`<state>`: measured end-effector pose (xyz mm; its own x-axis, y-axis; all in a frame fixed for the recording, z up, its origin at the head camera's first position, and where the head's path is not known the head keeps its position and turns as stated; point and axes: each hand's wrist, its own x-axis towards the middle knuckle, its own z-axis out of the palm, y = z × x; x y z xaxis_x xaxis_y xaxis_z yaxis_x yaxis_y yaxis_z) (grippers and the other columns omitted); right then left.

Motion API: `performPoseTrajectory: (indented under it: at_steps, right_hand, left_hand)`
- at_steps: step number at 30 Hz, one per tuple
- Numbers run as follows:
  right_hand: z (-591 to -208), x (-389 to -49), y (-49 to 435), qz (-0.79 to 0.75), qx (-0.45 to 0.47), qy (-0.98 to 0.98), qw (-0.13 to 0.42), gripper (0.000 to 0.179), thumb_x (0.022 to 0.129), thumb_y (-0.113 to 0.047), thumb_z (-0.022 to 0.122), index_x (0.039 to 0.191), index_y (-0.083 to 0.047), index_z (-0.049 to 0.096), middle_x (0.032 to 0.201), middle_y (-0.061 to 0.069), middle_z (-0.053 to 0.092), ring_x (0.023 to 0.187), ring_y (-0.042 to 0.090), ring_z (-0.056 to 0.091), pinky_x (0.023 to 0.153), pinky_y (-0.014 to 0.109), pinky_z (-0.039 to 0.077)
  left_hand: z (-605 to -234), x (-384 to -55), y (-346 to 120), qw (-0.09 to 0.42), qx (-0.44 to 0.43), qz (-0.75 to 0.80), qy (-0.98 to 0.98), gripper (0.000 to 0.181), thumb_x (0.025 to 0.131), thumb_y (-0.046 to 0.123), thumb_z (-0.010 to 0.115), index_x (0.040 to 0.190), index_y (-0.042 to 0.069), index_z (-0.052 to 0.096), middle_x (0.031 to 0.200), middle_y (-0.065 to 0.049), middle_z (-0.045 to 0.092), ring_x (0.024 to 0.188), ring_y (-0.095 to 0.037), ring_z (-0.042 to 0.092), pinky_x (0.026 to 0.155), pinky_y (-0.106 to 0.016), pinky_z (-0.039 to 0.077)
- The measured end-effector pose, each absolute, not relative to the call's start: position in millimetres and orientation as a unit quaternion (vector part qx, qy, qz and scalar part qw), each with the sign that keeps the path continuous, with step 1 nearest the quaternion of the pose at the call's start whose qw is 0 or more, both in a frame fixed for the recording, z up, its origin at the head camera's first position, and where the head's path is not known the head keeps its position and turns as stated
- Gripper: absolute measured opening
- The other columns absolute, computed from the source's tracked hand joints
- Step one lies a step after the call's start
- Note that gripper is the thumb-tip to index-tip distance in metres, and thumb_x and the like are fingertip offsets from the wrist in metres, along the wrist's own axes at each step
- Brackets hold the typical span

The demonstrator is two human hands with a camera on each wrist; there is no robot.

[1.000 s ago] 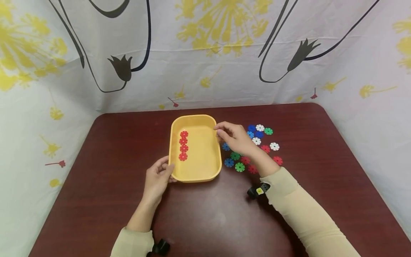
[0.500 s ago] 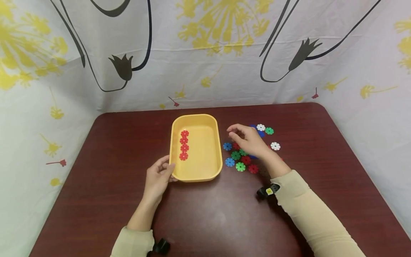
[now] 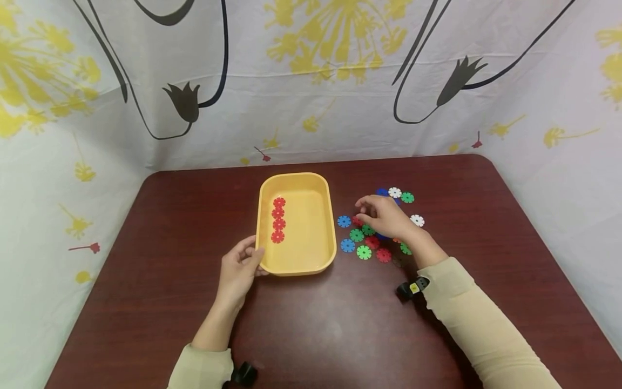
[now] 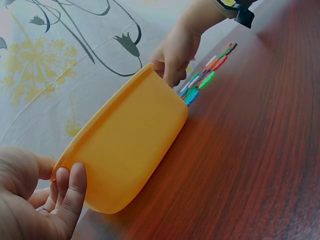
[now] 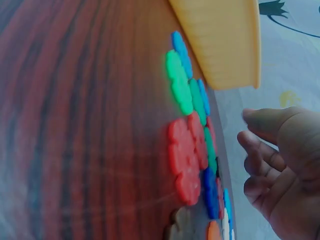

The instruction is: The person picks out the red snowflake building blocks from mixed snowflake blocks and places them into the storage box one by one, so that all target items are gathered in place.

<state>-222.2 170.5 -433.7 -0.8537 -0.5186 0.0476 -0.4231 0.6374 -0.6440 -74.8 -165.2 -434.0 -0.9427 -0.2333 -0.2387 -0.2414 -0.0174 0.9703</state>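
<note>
My left hand point(image 3: 238, 270) grips the near left corner of a yellow plastic tray point(image 3: 311, 251), thumb over the rim and fingers against the outer wall point(image 4: 120, 145). Inside the tray, several red flower-shaped discs point(image 3: 278, 223) lie in a column along the left side. Right of the tray, my right hand point(image 3: 386, 217) hovers over loose flower-shaped discs and hides part of them. Its fingers are loosely bent, and the right wrist view shows nothing between thumb and fingers point(image 5: 262, 155). Nearest to it are a red disc point(image 3: 357, 221) and a green disc point(image 3: 369, 229).
Blue point(image 3: 347, 245), bright green point(image 3: 364, 252), red point(image 3: 383, 255) and white discs point(image 3: 417, 220) lie spread flat on the dark red-brown table point(image 3: 316, 324). A patterned cloth point(image 3: 340, 124) hangs behind the table's far edge. Each wrist wears a small black camera point(image 3: 404, 292).
My right hand has moved right, from the tray's right rim to above the loose discs. The left hand and the tray stay in place, and the red discs in it look the same.
</note>
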Motion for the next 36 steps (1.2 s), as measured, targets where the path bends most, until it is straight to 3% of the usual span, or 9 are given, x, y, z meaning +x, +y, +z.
performPoseTrajectory:
  at_steps: [15,23,31,36]
  right_hand:
    - [-439.3,-225.0,172.4,-0.272,-0.195,0.935,0.116,0.030,0.087,-0.028,0.082,0.100,-0.005,0.070,0.077,0.002,0.060,0.069,0.019,0.053,0.060,0.032,0.048]
    - [-437.2,-229.5,170.6,-0.258,-0.185,0.939,0.130,0.028,0.084,-0.028,0.084,0.094,-0.008,0.067,0.075,0.003,0.058,0.068,0.020,0.052,0.058,0.032,0.045]
    - [-441.5,-231.1,169.5,-0.311,-0.210,0.919,0.123,0.027,0.085,-0.016,0.083,0.096,-0.006,0.061,0.085,0.005,0.064,0.074,0.021,0.056,0.065,0.033,0.052]
    - [-442.9,-231.4,169.6,-0.324,-0.210,0.913,0.133,0.035,0.086,-0.018,0.084,0.108,-0.006,0.060,0.087,0.006,0.066,0.075,0.021,0.058,0.063,0.031,0.053]
  left_hand:
    - [-434.8,-74.1,-165.2,0.003,-0.174,0.694,0.699,0.039,0.099,0.004,0.064,0.137,0.002,0.057,0.093,-0.010,0.056,0.066,-0.015,0.066,0.059,-0.026,0.062]
    - [-433.8,-75.0,-165.5,-0.002,-0.171,0.695,0.698,0.038,0.099,0.004,0.064,0.137,0.003,0.058,0.092,-0.010,0.057,0.067,-0.017,0.066,0.059,-0.028,0.062]
    - [-433.6,-75.5,-165.7,-0.005,-0.168,0.698,0.696,0.038,0.099,0.004,0.064,0.137,0.003,0.058,0.091,-0.010,0.056,0.066,-0.017,0.066,0.058,-0.029,0.062]
    - [-433.8,-74.7,-166.5,-0.002,-0.168,0.695,0.699,0.039,0.099,0.006,0.064,0.137,0.003,0.058,0.092,-0.011,0.057,0.067,-0.018,0.067,0.058,-0.029,0.062]
